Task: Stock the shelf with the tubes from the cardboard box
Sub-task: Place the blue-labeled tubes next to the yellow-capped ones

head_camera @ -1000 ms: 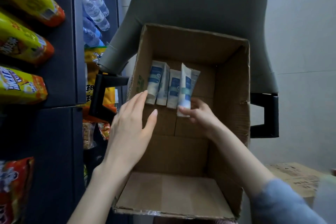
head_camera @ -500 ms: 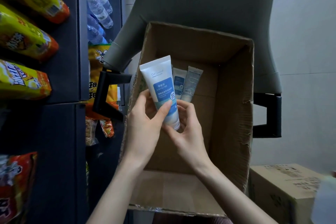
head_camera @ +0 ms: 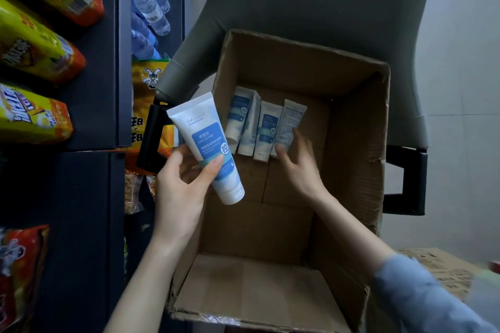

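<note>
Cardboard box [head_camera: 354, 127]: plain brown, paler inner flap at near edge.
Over box's left rim: single tube [head_camera: 208, 149], white, blue label panel, pale blue wavy band, white cap.
Inside box, at far wall: four tubes [head_camera: 266, 130], white with blue panels.
Left of box: dark navy shelf [head_camera: 92, 89]; yellow-orange snack bags [head_camera: 35, 43]; red bag [head_camera: 19, 265]; clear bottles [head_camera: 151, 8], blue labels.
Behind box: grey-green chair [head_camera: 324, 3], black armrest [head_camera: 405, 178].
Right of box: blue-grey sleeve [head_camera: 422, 295].

Matt, smooth white plastic tube [head_camera: 207, 147] up front, rough brown corrugated cardboard box [head_camera: 354, 127] with frayed edges behind, glossy crinkled foil snack bags [head_camera: 35, 113] shining left, grey cloth chair [head_camera: 311, 3] backing it all.
</note>
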The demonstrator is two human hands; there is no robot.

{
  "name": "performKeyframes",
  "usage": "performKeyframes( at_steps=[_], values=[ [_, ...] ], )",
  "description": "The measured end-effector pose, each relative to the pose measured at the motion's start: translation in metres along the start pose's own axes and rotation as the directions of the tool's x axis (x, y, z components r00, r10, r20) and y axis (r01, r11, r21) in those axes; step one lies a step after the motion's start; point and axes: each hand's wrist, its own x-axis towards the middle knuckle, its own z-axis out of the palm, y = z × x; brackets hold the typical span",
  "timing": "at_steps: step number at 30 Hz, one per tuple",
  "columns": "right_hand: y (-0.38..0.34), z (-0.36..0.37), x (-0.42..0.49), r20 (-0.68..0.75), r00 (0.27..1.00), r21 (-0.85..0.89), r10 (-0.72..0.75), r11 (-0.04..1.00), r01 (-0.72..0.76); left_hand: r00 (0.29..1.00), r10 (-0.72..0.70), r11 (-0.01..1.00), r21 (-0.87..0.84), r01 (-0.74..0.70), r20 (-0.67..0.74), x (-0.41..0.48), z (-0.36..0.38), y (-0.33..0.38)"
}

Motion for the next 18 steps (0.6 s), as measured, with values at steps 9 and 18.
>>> performKeyframes(
  at_steps=[9,18],
  values=[
    [0.011,0.03,0.064,-0.013,0.954,0.079,0.299,0.951,-0.298,1.0,-0.017,0.999,-0.041,0.017,-0.012,0.007,-0.003,0.002],
    [0.018,0.017,0.067,0.027,0.964,0.221,0.264,0.939,-0.264,0.996,-0.033,0.999,-0.016,0.032,-0.078,-0.007,-0.014,-0.001]
  ],
)
